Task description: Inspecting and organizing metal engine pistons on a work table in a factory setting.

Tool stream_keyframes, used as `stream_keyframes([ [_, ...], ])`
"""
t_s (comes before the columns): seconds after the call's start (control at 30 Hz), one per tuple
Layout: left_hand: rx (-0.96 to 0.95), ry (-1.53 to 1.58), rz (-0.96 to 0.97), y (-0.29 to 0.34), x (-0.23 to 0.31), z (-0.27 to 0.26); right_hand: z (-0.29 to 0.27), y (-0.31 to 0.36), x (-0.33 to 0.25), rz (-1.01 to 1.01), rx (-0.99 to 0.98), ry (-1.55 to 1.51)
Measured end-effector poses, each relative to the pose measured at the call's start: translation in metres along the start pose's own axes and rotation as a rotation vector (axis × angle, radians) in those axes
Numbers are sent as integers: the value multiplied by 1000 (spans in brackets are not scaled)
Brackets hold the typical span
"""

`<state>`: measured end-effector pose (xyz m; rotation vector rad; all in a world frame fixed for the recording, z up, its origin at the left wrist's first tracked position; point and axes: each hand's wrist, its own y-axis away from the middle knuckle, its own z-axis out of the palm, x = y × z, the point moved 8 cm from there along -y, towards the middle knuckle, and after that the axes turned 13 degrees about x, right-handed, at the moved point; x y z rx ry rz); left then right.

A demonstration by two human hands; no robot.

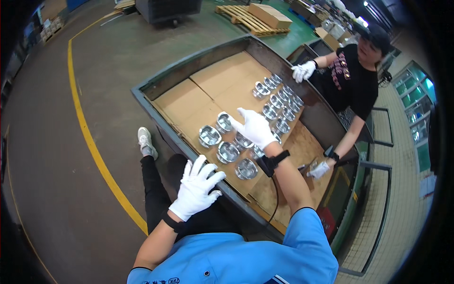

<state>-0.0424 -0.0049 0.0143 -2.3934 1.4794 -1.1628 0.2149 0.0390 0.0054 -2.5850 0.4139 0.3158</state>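
Observation:
Shiny metal pistons stand in rows on brown cardboard (227,78) inside a grey metal bin (161,116). My right hand (255,128), white-gloved, reaches over them with fingers stretched apart. Its fingertips are at the edge of one piston (223,124); I cannot tell whether they touch it. Other pistons partly show beneath that hand. Closest to the near-left wall are another piston (209,136) and a second one (228,152). My left hand (196,189), also gloved, is spread by the bin's near rim, holding nothing.
Across the bin, a co-worker in black (352,78) has one gloved hand (304,71) on the far rim and another (319,169) low at the right side. A cable hangs from my right wrist strap (273,163). Behind stand a pallet (243,20) and a grey wheeled cart (165,12).

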Motion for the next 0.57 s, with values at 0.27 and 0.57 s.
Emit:
stream_keyframes([
  [0.27,31,-3,-15,-1,5,6,-188,149,39,556,-108,-92],
  [0.57,-17,1,7,-1,6,13,-160,447,261,1334,-920,217],
])
